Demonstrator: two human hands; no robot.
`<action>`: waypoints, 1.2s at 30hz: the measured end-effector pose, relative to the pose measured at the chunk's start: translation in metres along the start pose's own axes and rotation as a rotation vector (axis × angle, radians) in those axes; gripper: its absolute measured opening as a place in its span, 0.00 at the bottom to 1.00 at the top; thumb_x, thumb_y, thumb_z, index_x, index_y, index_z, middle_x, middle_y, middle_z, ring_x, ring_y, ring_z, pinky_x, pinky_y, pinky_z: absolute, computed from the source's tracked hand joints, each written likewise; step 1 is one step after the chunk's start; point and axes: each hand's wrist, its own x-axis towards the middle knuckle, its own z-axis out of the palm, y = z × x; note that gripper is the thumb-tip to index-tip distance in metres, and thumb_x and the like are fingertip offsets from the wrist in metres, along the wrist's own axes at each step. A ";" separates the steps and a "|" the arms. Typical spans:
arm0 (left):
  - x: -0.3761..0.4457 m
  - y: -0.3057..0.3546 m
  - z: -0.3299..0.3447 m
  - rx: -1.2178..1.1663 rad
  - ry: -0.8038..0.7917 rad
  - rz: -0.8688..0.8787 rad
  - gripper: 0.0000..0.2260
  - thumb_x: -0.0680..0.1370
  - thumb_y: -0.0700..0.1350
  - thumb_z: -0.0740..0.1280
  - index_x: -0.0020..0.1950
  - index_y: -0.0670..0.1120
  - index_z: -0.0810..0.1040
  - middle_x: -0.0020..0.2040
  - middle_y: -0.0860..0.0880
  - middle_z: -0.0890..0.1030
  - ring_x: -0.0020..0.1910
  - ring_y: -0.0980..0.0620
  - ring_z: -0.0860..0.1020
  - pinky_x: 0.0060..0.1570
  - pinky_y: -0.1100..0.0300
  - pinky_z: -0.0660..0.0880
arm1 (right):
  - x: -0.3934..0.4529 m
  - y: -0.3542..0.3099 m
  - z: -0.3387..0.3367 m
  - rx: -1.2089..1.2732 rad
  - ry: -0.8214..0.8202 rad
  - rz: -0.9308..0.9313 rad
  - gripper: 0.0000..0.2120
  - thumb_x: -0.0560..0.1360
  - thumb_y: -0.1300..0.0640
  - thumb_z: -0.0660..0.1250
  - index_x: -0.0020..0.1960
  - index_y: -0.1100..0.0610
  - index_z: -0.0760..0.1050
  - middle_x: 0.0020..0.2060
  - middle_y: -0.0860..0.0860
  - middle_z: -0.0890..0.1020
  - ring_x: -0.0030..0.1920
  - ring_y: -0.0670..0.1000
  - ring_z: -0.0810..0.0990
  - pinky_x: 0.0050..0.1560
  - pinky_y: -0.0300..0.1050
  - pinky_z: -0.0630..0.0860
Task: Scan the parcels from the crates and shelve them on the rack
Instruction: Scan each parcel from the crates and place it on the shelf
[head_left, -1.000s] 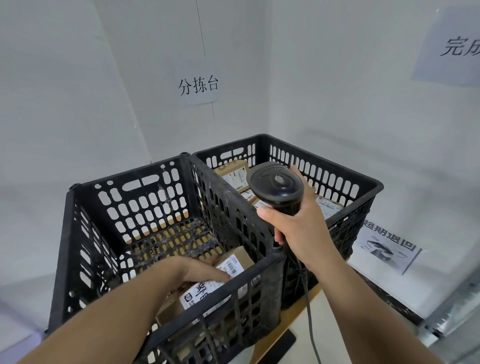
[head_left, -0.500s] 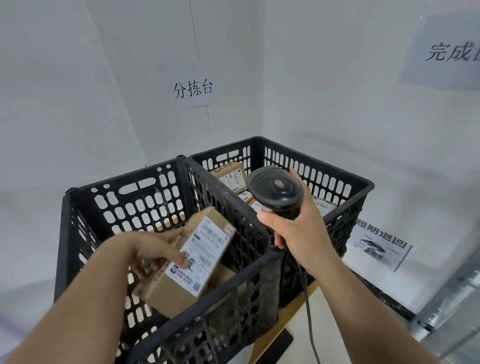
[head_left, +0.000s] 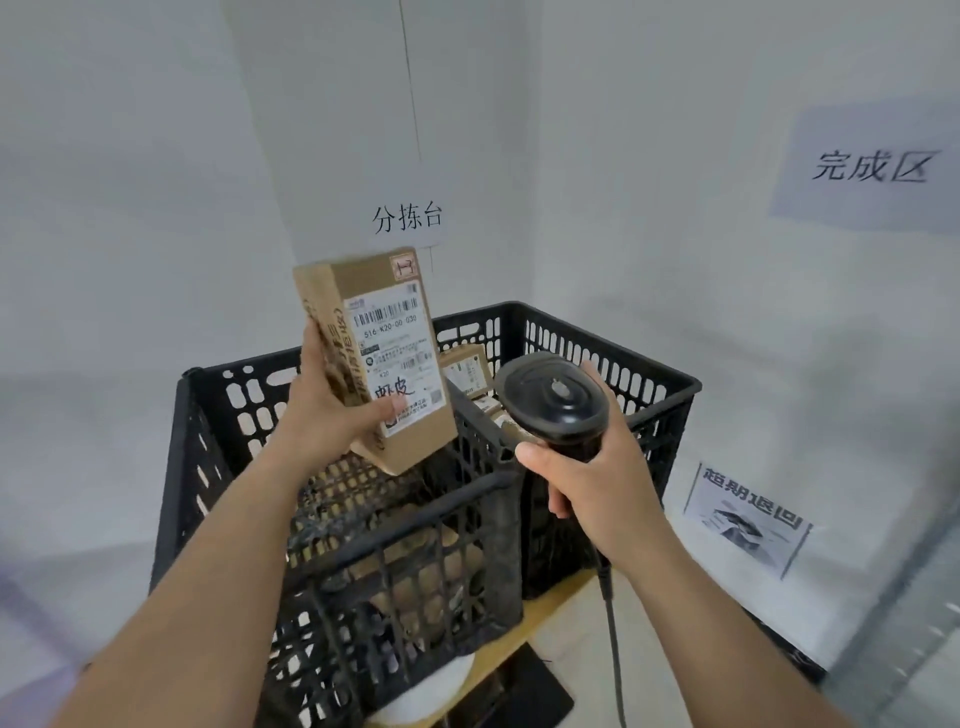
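My left hand (head_left: 324, 415) grips a small brown cardboard parcel (head_left: 379, 332) by its lower left side. The parcel is upright above the left black crate (head_left: 197, 467), its white barcode label facing me. My right hand (head_left: 597, 483) holds a black barcode scanner (head_left: 550, 400) by the handle, just right of the parcel, with its cable hanging down. Another parcel (head_left: 415, 587) lies in the left crate behind the front wall. The right black crate (head_left: 660, 384) holds more brown parcels (head_left: 467, 369). No rack is recognisable.
The crates stand side by side on a wooden surface (head_left: 550, 608) in a white corner. Paper signs hang on the back wall (head_left: 408, 218) and the right wall (head_left: 872, 166). A printed sheet (head_left: 748, 514) lies low at the right. A metal frame edge (head_left: 904, 634) shows at the lower right.
My left hand has lifted the parcel out of the left crate and turned it upright, label towards me. My right hand has kept the scanner near the crates' divider.
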 end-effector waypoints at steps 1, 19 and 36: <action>-0.007 0.009 0.012 -0.015 -0.006 0.040 0.54 0.63 0.47 0.80 0.78 0.59 0.47 0.70 0.55 0.71 0.67 0.52 0.70 0.68 0.43 0.67 | -0.008 -0.004 -0.009 -0.004 0.005 -0.006 0.42 0.72 0.59 0.75 0.76 0.38 0.55 0.59 0.49 0.79 0.26 0.46 0.75 0.30 0.38 0.75; -0.133 0.067 0.230 -0.125 -0.368 0.158 0.57 0.65 0.50 0.80 0.77 0.64 0.39 0.69 0.62 0.69 0.72 0.59 0.65 0.72 0.42 0.64 | -0.168 0.002 -0.159 0.142 0.205 0.069 0.43 0.72 0.65 0.74 0.69 0.29 0.56 0.35 0.47 0.80 0.28 0.51 0.73 0.29 0.40 0.74; -0.152 0.106 0.318 -0.246 -0.596 0.197 0.51 0.62 0.44 0.79 0.63 0.83 0.50 0.66 0.58 0.75 0.67 0.54 0.73 0.66 0.42 0.70 | -0.221 -0.001 -0.218 0.081 0.416 0.119 0.42 0.72 0.65 0.74 0.77 0.40 0.58 0.31 0.47 0.79 0.27 0.51 0.73 0.29 0.41 0.74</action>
